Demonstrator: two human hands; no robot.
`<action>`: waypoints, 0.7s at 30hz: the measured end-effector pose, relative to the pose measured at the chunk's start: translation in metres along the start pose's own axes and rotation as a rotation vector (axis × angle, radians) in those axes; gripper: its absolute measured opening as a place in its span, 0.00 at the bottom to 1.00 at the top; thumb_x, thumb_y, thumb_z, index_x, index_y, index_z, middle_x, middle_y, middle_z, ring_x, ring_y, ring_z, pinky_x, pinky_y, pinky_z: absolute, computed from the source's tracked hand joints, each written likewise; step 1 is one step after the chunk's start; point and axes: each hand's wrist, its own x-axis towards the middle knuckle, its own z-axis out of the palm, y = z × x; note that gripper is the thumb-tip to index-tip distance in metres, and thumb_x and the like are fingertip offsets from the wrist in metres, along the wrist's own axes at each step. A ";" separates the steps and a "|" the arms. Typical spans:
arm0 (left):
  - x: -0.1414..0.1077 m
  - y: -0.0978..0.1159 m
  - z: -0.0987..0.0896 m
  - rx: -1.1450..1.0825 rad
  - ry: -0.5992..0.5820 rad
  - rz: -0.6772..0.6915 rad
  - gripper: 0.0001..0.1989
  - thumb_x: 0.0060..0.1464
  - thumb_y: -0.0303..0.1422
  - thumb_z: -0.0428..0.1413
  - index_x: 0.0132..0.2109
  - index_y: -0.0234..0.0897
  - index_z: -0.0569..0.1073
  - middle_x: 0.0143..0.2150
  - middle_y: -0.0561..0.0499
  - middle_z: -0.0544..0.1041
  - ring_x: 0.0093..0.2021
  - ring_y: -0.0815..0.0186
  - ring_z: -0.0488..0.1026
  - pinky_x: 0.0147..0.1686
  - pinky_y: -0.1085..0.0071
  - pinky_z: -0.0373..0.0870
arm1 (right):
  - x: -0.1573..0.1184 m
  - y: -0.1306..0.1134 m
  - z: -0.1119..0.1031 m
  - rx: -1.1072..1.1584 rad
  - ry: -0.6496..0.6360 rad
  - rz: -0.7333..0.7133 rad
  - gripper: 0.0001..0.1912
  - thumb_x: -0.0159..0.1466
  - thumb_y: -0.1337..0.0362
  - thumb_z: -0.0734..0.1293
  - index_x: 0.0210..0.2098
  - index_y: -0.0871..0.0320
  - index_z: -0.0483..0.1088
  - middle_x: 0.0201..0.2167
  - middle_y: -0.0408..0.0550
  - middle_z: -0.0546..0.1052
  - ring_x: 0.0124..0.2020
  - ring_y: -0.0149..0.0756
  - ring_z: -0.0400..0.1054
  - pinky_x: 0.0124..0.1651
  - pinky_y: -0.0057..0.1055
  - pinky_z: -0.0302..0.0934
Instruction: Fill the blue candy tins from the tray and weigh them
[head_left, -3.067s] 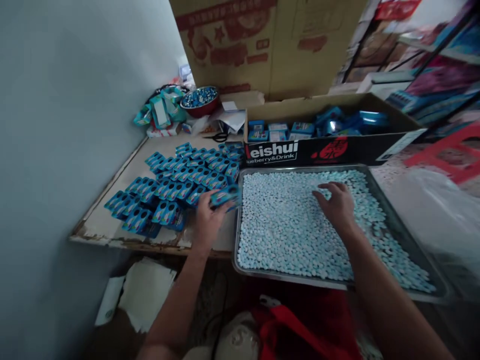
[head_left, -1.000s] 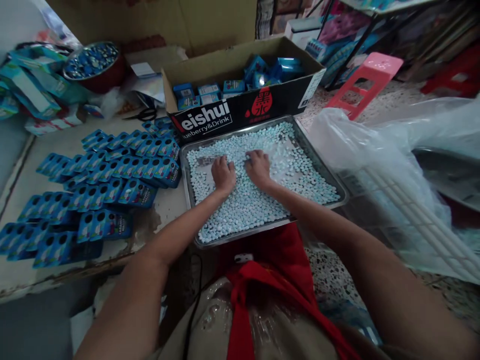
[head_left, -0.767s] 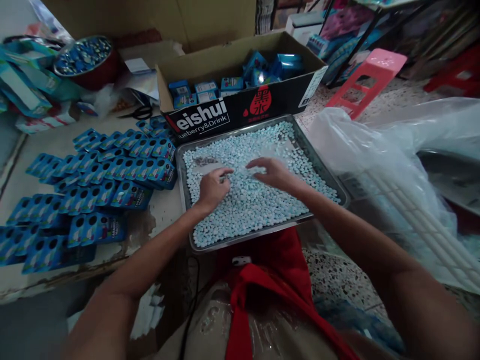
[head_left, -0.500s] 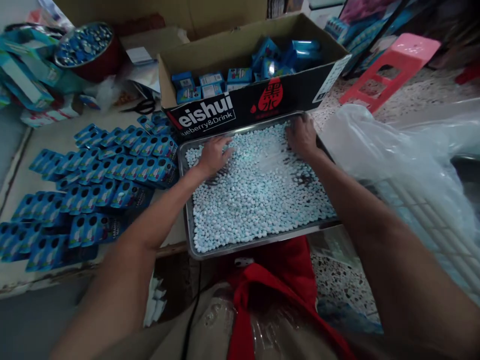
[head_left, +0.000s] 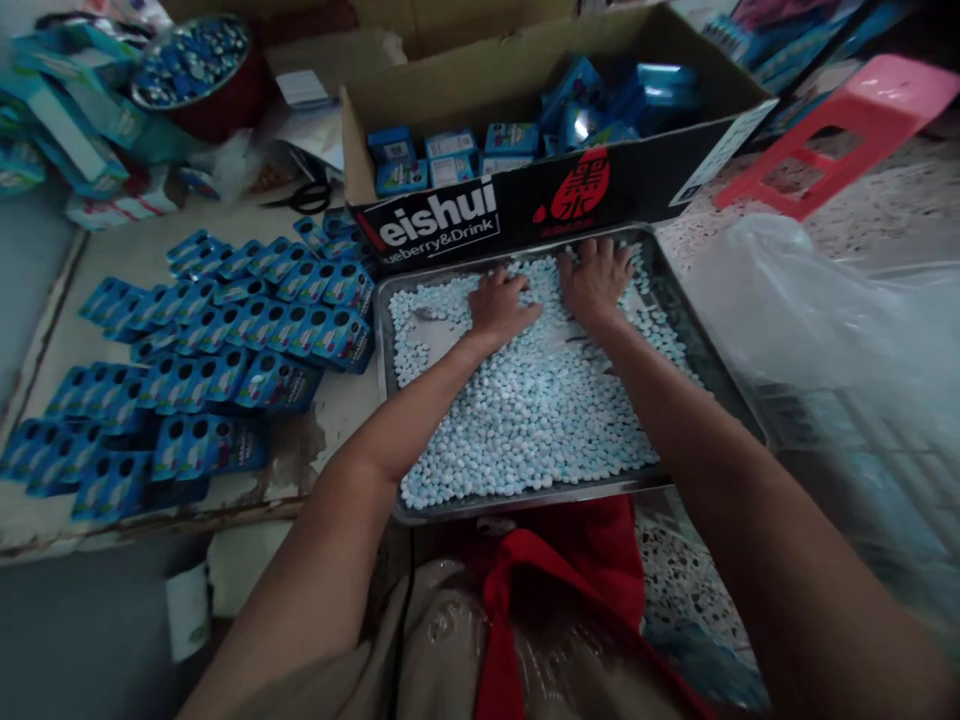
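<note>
1. Pellets (head_left: pixel 510 430), pale blue and white, lie in the metal tray (head_left: pixel 385 360), packed closest toward your side, with a thinner patch at far left.
2. Left hand (head_left: pixel 499 305): grip open, fingers bent and thumb out, on the pellets near the far rim. No object seen in it; anything under the palm is hidden.
3. Right hand (head_left: pixel 595 280): grip open, fingers spread flat on the pellets, farther right. Nothing visibly held.
4. Main risk, in my judgement: spill at the near rim. The layer reaches close to it, so a hard pull toward you could send pellets over onto the red apron (head_left: pixel 626 560) or the floor.
5. Far side: carton (head_left: pixel 450 215) stands just behind the tray. A push away from you could flick pellets against its front or into the join.
6. Your forearms cross above the tray's near part. Dip one and it may drag pellets or catch the rim and tip it; what bears that edge is hidden from you here.
7. Blue packs (head_left: pixel 277 330) stand in tight rows on the counter (head_left: pixel 345 410), close to the left rim. Any sideways slide of the tray could topple the nearest.
</note>
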 end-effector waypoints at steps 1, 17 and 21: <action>0.003 -0.001 0.000 -0.031 -0.057 0.044 0.13 0.62 0.35 0.67 0.54 0.44 0.84 0.64 0.42 0.78 0.66 0.43 0.75 0.66 0.49 0.73 | -0.005 -0.005 0.001 0.014 -0.027 -0.022 0.22 0.80 0.56 0.59 0.63 0.60 0.75 0.68 0.67 0.73 0.68 0.61 0.59 0.68 0.58 0.55; -0.131 -0.050 -0.135 -0.276 0.058 0.443 0.09 0.68 0.29 0.62 0.49 0.45 0.85 0.57 0.46 0.88 0.60 0.53 0.85 0.67 0.53 0.80 | -0.177 0.015 -0.063 0.159 -0.320 -0.951 0.48 0.70 0.35 0.75 0.79 0.54 0.68 0.82 0.72 0.60 0.80 0.76 0.58 0.73 0.72 0.61; -0.002 -0.071 -0.196 -0.138 0.387 0.278 0.10 0.68 0.30 0.61 0.52 0.41 0.84 0.53 0.45 0.88 0.54 0.53 0.85 0.64 0.54 0.81 | -0.187 -0.001 -0.050 0.113 -0.401 -1.228 0.56 0.64 0.28 0.76 0.81 0.47 0.66 0.85 0.69 0.55 0.85 0.78 0.48 0.77 0.82 0.50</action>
